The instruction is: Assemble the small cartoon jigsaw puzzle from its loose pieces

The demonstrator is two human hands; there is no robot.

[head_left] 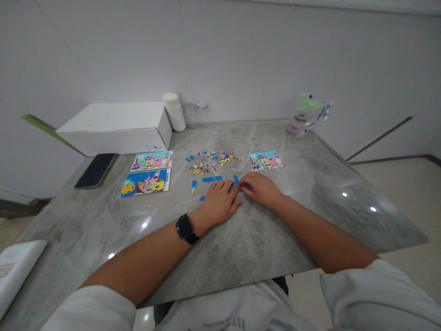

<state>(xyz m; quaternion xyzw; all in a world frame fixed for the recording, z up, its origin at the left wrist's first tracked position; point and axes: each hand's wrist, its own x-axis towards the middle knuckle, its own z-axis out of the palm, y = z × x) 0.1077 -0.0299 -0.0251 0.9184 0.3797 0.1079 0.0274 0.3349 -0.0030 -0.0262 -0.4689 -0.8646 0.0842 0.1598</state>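
Note:
My left hand (220, 202), with a black watch (185, 226) on the wrist, lies palm down with its fingers stretched out over the table. Its index fingertip nearly meets my right hand (260, 188), whose fingers are pinched together at the lower end of a blue jigsaw puzzle piece (236, 179). What lies between those fingertips is mostly hidden. Beyond the left fingers runs a joined blue puzzle strip (211, 179), partly covered. A short upright puzzle strip (194, 187) and a small blue piece (202, 198) lie left of the hand. Loose puzzle pieces (206, 167) are scattered farther back.
A cartoon picture card (267, 160) lies right of the pieces; two more cards (146, 183) lie left. A phone (96, 170), white box (113, 124), white bottle (175, 112), glasses (202, 114) and plastic bag (305, 117) stand around the grey table (262, 248).

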